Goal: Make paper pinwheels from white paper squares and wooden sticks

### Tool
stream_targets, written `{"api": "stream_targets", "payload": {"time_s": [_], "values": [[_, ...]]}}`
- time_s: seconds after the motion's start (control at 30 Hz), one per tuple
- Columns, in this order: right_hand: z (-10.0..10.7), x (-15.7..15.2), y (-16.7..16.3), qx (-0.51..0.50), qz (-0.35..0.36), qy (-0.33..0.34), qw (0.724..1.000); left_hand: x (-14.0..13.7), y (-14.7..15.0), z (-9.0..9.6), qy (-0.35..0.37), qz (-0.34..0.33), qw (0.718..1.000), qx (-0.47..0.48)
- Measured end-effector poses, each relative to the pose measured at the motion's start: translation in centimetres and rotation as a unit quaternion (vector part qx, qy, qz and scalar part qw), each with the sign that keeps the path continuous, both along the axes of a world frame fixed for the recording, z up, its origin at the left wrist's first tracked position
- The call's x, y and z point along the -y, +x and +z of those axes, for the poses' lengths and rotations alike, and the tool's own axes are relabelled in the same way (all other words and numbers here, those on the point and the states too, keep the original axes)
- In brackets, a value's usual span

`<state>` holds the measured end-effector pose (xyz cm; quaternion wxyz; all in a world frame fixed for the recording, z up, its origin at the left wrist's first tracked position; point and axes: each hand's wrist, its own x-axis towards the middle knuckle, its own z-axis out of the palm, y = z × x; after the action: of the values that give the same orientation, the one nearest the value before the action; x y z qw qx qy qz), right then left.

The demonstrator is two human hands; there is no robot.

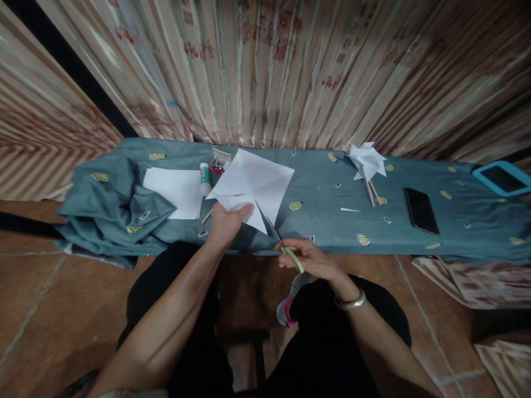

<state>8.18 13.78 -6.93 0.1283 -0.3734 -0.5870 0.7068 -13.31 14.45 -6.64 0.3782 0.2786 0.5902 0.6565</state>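
Observation:
A square sheet of white paper [265, 174], turned like a diamond, is gripped along its lower left by my left hand [229, 221], thumb on top. One slit runs in from its left corner and another from its lower corner. My right hand [307, 257] has its fingers in the green handles of a pair of scissors [286, 250]. The scissor blades point up and left into the lower slit of the paper, slightly apart.
A paper stack [176, 190] lies left on the cloth-covered bench [319, 232], near a glue stick [204, 178] and a small box of metal bits [219, 161]. To the right are white paper pinwheels [366, 160] on sticks, a phone [421, 210] and a blue-framed tablet [503, 178]. A curtain [265, 72] hangs behind.

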Motion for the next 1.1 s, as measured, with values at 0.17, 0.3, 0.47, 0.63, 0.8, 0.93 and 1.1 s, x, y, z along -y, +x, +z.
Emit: {"api": "stream_targets", "payload": {"time_s": [0.17, 0.3, 0.47, 0.63, 0.8, 0.93, 1.1], "values": [[1.4, -1.9, 4.1, 0.024, -0.022, -0.008, 0.999, 0.3, -1.6, -0.1, -0.008, -0.006, 0.999, -0.039], [1.4, -3.4, 4.6, -0.039, -0.219, 0.073, 0.972, 1.1, -1.3, 0.0, -0.021, -0.087, 0.991, -0.099], [1.6, -4.7, 2.9, -0.06, -0.275, 0.089, 0.955, 1.8, 0.1, -0.4, -0.051, -0.206, 0.962, -0.172], [1.5, -4.9, 1.6, -0.052, -0.277, 0.076, 0.956, 2.0, 0.9, -0.3, -0.092, -0.303, 0.921, -0.227], [0.6, -5.3, 1.1, -0.094, -0.338, 0.027, 0.936, 1.7, 0.8, 0.7, -0.068, -0.28, 0.957, -0.043], [0.5, -5.8, 0.2, -0.18, -0.484, 0.01, 0.857, 1.6, 1.3, 1.4, -0.014, -0.243, 0.952, 0.188], [0.5, -5.5, -1.8, -0.203, -0.522, -0.018, 0.828, 2.1, 3.3, 1.2, -0.026, -0.252, 0.93, 0.267]]}}
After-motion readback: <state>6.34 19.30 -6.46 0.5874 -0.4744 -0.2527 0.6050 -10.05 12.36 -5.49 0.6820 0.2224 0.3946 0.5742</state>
